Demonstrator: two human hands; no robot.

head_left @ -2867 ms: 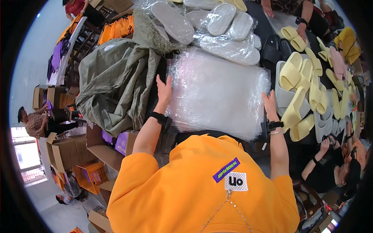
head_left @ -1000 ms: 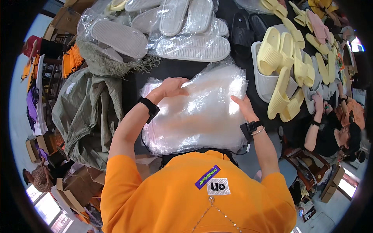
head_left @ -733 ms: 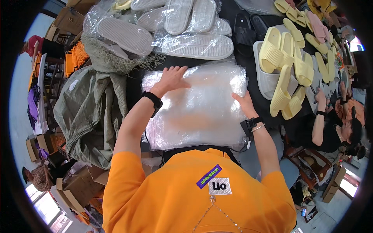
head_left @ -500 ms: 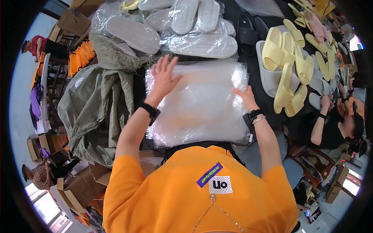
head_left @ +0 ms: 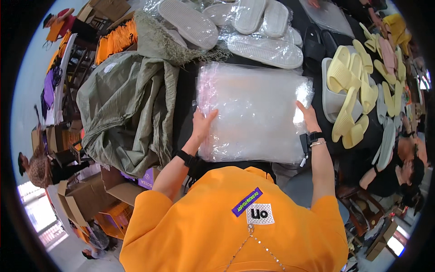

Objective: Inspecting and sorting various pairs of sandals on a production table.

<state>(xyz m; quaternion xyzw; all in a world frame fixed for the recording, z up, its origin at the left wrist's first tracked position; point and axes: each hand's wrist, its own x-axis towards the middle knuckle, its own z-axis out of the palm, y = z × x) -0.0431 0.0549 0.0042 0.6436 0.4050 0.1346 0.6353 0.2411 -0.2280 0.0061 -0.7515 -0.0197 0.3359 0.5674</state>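
Note:
A stack of clear plastic bags lies flat in front of me on the black-covered table. My left hand grips the stack's left edge, its thumb on top and its fingers along the side, partly hidden. On the opposite edge my right hand has its thumb over the plastic, the other fingers mostly out of sight beneath. Just beyond the stack lie white slippers in clear wrapping. Pale yellow slippers sit to the right of my right hand, some resting on a larger white slipper.
A grey-green woven sack is heaped left of the stack. Black slippers lie at the far right of it. Open cardboard boxes stand at the lower left. A co-worker in black handles slippers at the right.
My left hand has come down from the stack's upper left onto its left edge. The right hand stays at the right edge. The view has shifted, moving the scene rightward.

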